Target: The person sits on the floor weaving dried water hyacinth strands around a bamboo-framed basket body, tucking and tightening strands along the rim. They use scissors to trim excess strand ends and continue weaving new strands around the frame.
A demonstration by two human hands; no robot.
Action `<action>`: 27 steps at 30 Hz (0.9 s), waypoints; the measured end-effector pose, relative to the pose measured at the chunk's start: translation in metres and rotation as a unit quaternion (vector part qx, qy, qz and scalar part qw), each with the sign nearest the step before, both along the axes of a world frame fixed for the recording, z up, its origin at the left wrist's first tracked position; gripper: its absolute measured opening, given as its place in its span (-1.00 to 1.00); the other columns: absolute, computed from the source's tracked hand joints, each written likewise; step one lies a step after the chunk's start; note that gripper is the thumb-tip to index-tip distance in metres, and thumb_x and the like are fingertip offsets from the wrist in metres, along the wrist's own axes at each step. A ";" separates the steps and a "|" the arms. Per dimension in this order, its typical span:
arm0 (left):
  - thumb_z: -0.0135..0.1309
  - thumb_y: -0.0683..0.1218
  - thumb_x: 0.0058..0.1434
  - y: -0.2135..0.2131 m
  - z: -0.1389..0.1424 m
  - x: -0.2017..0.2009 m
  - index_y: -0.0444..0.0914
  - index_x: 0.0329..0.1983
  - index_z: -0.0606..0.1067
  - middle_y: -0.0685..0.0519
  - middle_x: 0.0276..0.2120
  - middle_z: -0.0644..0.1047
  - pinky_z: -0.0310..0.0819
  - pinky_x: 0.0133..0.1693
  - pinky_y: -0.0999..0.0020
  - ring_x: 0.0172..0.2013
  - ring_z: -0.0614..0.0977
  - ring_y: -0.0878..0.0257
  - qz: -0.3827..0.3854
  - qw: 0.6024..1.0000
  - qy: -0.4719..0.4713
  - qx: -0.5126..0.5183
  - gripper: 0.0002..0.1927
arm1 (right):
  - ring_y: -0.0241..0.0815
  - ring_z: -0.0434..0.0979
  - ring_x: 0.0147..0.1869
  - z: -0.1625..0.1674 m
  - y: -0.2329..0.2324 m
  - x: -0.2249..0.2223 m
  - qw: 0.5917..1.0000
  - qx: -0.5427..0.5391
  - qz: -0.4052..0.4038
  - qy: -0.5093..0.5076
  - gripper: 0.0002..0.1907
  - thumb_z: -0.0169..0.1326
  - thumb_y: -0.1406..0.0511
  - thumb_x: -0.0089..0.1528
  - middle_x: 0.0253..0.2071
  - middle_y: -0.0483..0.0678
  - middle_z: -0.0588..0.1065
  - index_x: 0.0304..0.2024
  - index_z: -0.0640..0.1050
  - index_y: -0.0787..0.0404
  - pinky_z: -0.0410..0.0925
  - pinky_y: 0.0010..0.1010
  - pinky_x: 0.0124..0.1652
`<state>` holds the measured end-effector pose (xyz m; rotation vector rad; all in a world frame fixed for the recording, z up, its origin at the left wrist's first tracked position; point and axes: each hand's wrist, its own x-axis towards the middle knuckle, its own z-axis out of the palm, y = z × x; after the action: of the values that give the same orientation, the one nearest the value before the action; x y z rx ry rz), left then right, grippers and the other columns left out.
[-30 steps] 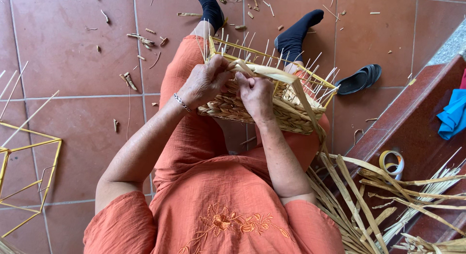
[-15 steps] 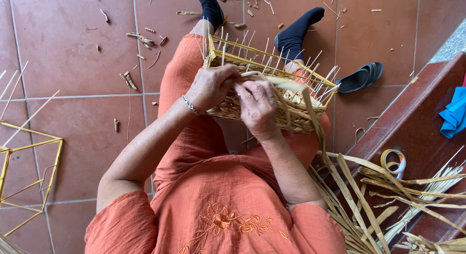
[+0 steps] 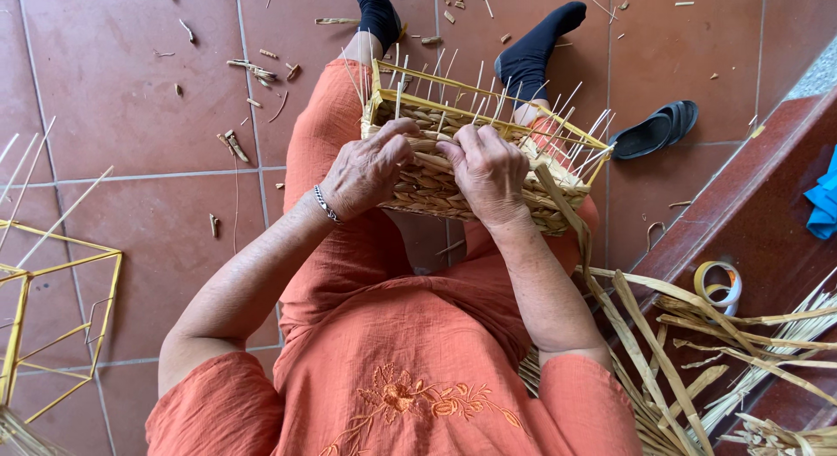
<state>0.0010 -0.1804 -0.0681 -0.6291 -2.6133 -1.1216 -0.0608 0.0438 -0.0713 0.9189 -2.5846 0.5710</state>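
A tiled floor [image 3: 131, 98] spreads out beyond both hands, littered with small scraps. The person sits in orange clothes [image 3: 384, 334], legs stretched forward under the hands, with black socks [image 3: 532, 46] at the far end.

On the lap, directly under both hands, rests a half-woven basket [image 3: 523, 190] on a yellow frame, with thin upright sticks rising from its rim just past the fingertips. A long loose strip [image 3: 567, 212] trails from the basket's near corner, down past the right wrist.

Well off to the right of the right hand lies a pile of straw strips [image 3: 697, 334], with a roll of tape [image 3: 719, 286] beside it and a black sandal [image 3: 654, 132] farther out. Far to the left of the left hand stands an empty yellow frame [image 3: 52, 316].

The left hand [image 3: 370, 168] is curled over the woven side wall, fingers pressed on the weave; a bracelet [image 3: 325, 204] circles its wrist. The right hand [image 3: 488, 173] sits just beside it, fingers bent and pinching the woven strands at the basket's top edge. The two hands nearly touch.
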 end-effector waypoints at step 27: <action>0.10 -0.21 0.14 0.038 -0.013 -0.049 -0.24 -0.30 0.55 -0.12 -0.52 0.59 0.54 -0.46 0.06 -0.49 0.67 -0.02 0.086 0.953 -0.174 -0.232 -0.93 | -0.08 0.46 -0.03 0.087 0.111 0.042 0.997 0.023 -0.062 0.047 -0.85 0.37 0.30 0.28 -0.17 -0.07 0.54 -0.17 0.65 0.18 0.37 -0.24 0.00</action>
<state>-0.0479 -0.1427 -0.0811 -0.2863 -3.1983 -0.6052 -0.0186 0.1546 0.0158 0.7727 -2.5571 0.4247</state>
